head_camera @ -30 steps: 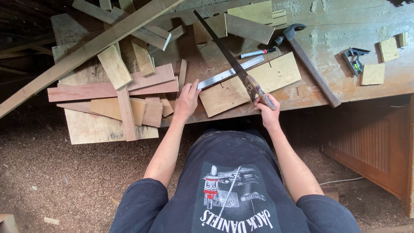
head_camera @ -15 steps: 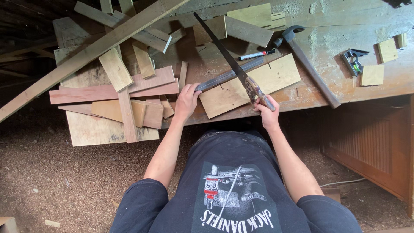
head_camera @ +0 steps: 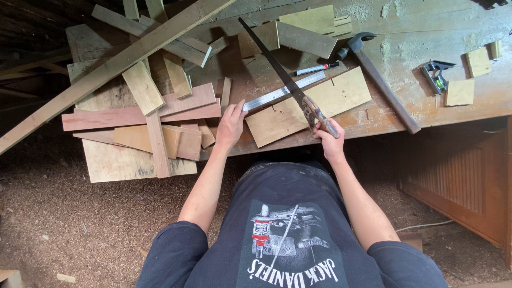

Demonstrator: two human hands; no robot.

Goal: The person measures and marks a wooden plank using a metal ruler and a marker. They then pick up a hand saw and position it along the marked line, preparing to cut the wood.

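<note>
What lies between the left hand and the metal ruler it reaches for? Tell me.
Nothing visible does. The left hand rests on the bench edge with its fingertips right at the near end of the metal ruler. The saw, held by the right hand, crosses the ruler farther along, not at that end.

Single head-worn view, looking steeply down from above, fairly near, over a cluttered workbench (head_camera: 426,101) and sawdust floor (head_camera: 80,229)

Woodworking workshop: worn bench (head_camera: 426,101) across the top of frame carries offcuts (head_camera: 138,88), handsaw (head_camera: 277,69), hammer (head_camera: 381,80), steel ruler (head_camera: 282,92); sawdust-covered floor (head_camera: 80,224) below.
</note>
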